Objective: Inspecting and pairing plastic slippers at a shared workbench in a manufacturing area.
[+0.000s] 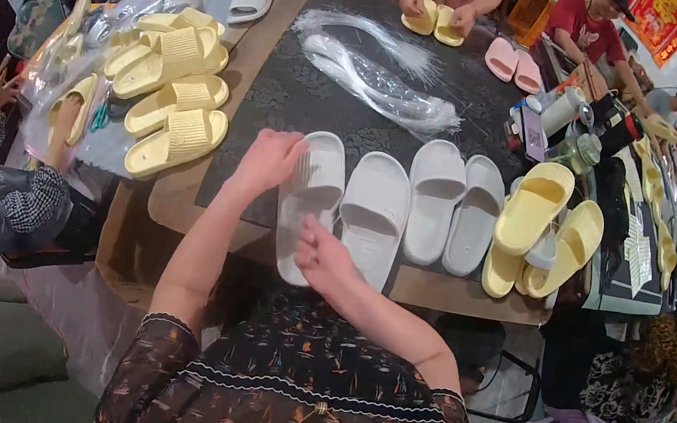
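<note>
Near the middle of the frame, the person's left hand [270, 159] rests curled over the top edge of a white slipper [310, 198], fingers closed on its strap end, while the right hand [323, 255] lies lower on the same slipper, fingers bent and pressing its heel part. This slipper lies lengthwise on the dark bench [303, 100], just beside a second white slipper [374, 214] to its right. Further right sit a pale grey pair [452, 207], and then a yellow pair [540, 235] at the right end of the bench, partly over its edge. In the upper middle a bundle of clear plastic bags [382, 77] lies on the bench. At the upper left a heap of yellow slippers [174, 88] rests on clear wrapping. At the top edge, another person's hands hold a yellow pair [436, 21], with a pink pair [513, 63] just to its right.
</note>
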`<state>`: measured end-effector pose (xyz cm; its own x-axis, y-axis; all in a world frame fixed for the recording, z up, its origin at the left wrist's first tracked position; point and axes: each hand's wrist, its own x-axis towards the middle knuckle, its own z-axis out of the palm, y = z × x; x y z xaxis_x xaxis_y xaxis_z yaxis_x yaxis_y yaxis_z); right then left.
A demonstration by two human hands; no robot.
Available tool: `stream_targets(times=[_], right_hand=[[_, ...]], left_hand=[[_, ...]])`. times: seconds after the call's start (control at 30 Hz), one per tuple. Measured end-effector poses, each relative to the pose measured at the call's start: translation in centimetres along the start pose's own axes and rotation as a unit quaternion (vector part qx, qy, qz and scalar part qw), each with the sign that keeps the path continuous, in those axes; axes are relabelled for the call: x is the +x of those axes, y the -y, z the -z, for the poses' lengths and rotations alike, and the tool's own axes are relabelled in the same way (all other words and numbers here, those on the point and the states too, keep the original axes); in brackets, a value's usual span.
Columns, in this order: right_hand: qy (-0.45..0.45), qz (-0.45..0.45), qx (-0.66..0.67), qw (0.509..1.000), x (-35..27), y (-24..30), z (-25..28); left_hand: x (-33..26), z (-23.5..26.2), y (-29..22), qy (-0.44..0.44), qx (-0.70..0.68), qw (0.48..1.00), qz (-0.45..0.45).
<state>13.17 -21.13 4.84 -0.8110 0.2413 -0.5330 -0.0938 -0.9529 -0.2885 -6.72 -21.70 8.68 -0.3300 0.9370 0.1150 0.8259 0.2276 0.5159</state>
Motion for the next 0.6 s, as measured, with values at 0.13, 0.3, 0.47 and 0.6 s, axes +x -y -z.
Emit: stream_targets(times=[0.13,0.3,0.47,0.6], right_hand=[[-0.031,0.057,0.063,0.996,4.1,-0.1,-0.3],[-0.042,0.023,0.077,0.996,7.0,0.7,-1.7],[-0.066,0.089,-0.002,0.994,8.9,0.2,-0.5],[-0.123,0.177,-0.018,0.976,8.4,0.0,-0.9]], left_hand=[[2.0,-2.2,1.5,-0.025,0.118,0.992,-0.024],[3.1,-3.3,2.3,-0.007,0.247,0.969,0.013],[4.9,-2.9,3.0,0.093,0.274,0.957,-0.018],[5.0,-3.3,1.2,0.059,0.209,0.976,-0.004]])
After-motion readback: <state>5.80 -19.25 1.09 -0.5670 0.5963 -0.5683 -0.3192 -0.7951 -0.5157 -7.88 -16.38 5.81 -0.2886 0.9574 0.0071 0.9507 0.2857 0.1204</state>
